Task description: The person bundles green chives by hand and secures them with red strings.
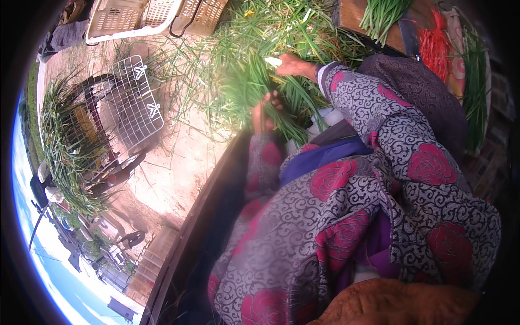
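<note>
Bunch of green stalks (255,81): long, thin, grass-like blades, partly blurred; sits in the left hand (264,112), fingers clamped round it, near loose leaves (281,27). Right hand (294,66): fingers close on a small white object (273,62), kind unclear.

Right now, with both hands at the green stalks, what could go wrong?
Stalks could slip from the left hand: the bunch of green stalks fans out loosely, and dropped ones might be lost among the similar-looking loose cuttings.

The small white item at the right hand's fingertips might snag or nick stalks, as it sits close by; its kind is unclear.
</note>
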Demonstrator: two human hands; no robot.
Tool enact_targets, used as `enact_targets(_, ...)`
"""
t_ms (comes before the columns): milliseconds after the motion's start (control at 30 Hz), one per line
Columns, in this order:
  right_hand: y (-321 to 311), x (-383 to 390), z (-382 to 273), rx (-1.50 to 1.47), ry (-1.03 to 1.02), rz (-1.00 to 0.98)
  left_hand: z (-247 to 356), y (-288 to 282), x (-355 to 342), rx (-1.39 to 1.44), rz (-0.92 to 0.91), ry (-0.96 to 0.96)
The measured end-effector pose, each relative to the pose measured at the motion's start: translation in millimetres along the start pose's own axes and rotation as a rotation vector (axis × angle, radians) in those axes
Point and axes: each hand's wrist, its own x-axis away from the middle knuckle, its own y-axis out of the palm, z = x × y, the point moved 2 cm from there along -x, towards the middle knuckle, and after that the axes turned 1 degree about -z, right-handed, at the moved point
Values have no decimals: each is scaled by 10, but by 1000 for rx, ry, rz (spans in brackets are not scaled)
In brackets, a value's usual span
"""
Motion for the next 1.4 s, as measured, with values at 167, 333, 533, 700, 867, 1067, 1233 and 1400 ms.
enact_targets(167, -409, 101, -64, -233, 69, -203, 124, 117, 145, -35, -6, 322)
enact_targets(333, -1011, 61, -315, -90, -156, -142, 322, 448, 155, -232, -97, 398)
enact_targets(533, -1878, 507, -1151, -533, -224, 279, 310, 1031, 179, -506, 23, 559)
enact_targets(700, -2085, 804, -1443, -324, -314, 262, 170, 1409, 162, -654, -75, 555)
enact_targets(867, -2136, 834, -1216, -508, -427, 277, 205, 1516, 174, -613, -136, 559)
enact_targets(1067, -2118, 1182, -1372, -653, -343, 205, 471, 1023, 166, -707, -39, 487)
enact_targets(1233, -2039, 793, -1063, -370, -437, 347, 368, 1130, 186, -822, 83, 503)
enact_targets(1400, -1982, 809, -953, -668, -362, 285, 429, 1106, 291, -835, 163, 499)
